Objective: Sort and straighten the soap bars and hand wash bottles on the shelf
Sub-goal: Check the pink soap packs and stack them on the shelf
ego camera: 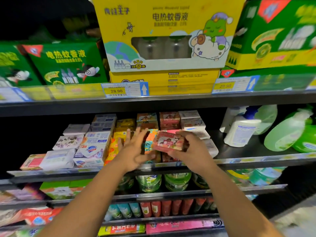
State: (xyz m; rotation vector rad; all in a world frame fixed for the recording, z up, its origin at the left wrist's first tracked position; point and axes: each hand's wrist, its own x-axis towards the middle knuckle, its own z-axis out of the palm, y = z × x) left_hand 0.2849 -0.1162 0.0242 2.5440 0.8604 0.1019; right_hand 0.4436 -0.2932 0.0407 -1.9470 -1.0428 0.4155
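A red-and-pink wrapped soap bar [168, 141] is lifted clear of the shelf [256, 160], just in front of the middle stacks, slightly tilted with its printed face up toward the camera. The right hand [194, 151] grips it at the right end, fingers curled over the far edge; the thumb is too blurred to place. The left hand [135, 148] is just beside the bar's left end, fingers straight and spread, holding nothing. I cannot tell whether its fingertips touch the orange-and-yellow bars [119, 134] behind it.

Behind the held bar stands a stack of matching red bars [169, 118]. To the left are the blue-and-white bars [97, 139], and at the front left 1 white pack [58, 159] lies askew. Well to the right on the same shelf, a white pump bottle [239, 132] stands upright and the green hand wash bottles [287, 135] lean over.

Judging from this, the step in hand is sorting 1 bar into its own kind, with the soap section partly done and the bottles untouched. The next move likely calls for squaring the bar to the red stack and setting it flat, label forward, while the free hand steadies the neighbouring pile so nothing slides
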